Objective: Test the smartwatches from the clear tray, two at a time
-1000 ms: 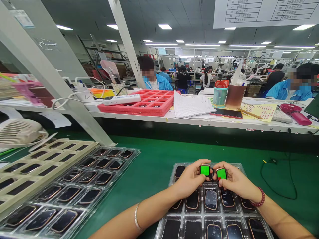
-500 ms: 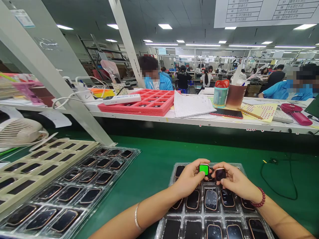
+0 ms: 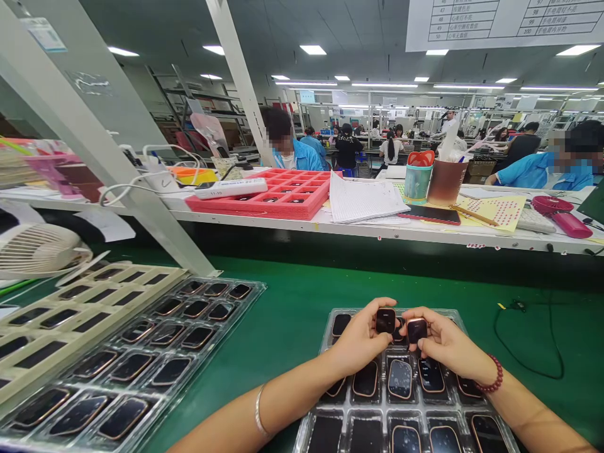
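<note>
Between the fingers of my left hand (image 3: 363,333) is a smartwatch body (image 3: 385,321) without a strap, its screen dark with faint small text. My right hand (image 3: 443,340) pinches a second smartwatch body (image 3: 416,331), also dark with a small line of text. The two watches are side by side, a short gap apart, above a clear plastic tray (image 3: 346,406). Several watch bodies lie face up in the tray's pockets, among them one with a lit text list (image 3: 431,375). My hands and forearms cover parts of the tray's upper rows.
At left, another clear tray (image 3: 177,365) of watches adjoins a cream tray (image 3: 165,273). A white fan (image 3: 40,248) stands behind them. A black cable (image 3: 528,370) lies at right. Above the green bench runs a shelf with a red foam tray (image 3: 302,211), papers (image 3: 363,200) and cups (image 3: 446,179). Co-workers sit beyond.
The screen of the watch in my left hand has gone from bright green to dark with small text. Both hands stay almost in place.
</note>
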